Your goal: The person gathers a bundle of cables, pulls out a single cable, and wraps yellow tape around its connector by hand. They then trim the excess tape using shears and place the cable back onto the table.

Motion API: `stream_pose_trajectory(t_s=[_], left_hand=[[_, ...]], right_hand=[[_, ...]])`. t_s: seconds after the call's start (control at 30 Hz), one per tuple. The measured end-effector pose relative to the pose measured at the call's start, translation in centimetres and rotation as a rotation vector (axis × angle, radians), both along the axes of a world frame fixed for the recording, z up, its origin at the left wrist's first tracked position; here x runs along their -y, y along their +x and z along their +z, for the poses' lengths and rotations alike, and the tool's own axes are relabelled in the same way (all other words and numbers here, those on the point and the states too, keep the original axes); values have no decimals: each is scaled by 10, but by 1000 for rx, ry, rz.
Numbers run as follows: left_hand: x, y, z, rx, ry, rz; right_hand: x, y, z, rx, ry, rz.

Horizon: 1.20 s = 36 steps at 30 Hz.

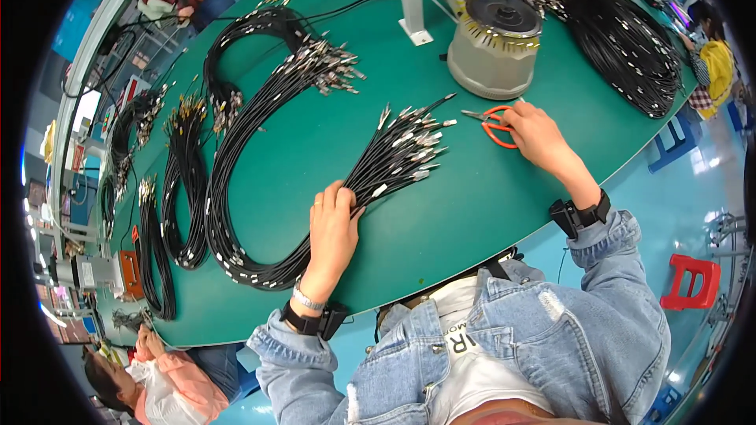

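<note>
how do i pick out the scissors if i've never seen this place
On the green table, find the squat, round grey machine. Just below it in the picture, the right hand holds small scissors. Bright orange-handled, they stand apart from the black cable bundle to their left.

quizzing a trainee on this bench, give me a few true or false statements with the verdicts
1. The right hand holds scissors. True.
2. The left hand touches nothing. False: its fingers curl over black cables.
3. The table is green. True.
4. The red stool stands on the table. False: it is on the floor.
5. The grey machine is nearer the right hand than the left. True.
</note>
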<state>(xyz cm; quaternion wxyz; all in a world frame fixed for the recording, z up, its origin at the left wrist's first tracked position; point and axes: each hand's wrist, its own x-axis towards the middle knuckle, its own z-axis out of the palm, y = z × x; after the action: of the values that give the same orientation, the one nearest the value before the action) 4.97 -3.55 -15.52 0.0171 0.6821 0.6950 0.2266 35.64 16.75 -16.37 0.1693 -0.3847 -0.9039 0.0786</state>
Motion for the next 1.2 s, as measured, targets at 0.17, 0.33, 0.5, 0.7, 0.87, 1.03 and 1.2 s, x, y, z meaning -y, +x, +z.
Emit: stream_pose_trajectory(t_s=[0.17, 0.33, 0.5, 0.7, 0.87, 1.03, 1.2], left_hand=[[-22, 23, 3, -21, -6, 83], [-31, 33, 6, 21, 5, 154], [-40, 57, 31, -84, 167, 79], [-48, 57, 17, 248, 168, 31], [-54, 56, 13, 475, 91, 84], [-55, 58, 6, 483, 94, 84], [-56, 60, 3, 609, 47, 136]], right_hand=[[-19, 15, 8, 27, 0, 43], [-22, 27, 18, -57, -14, 20], [-46, 48, 41, -683, -359, -210], [-88, 38, 56, -1182, -541, -338], [-99, 18, 51, -1264, -651, -309], [-113, 17, 38, -1333, -687, -240], [-114, 11, 32, -1416, -737, -199]])
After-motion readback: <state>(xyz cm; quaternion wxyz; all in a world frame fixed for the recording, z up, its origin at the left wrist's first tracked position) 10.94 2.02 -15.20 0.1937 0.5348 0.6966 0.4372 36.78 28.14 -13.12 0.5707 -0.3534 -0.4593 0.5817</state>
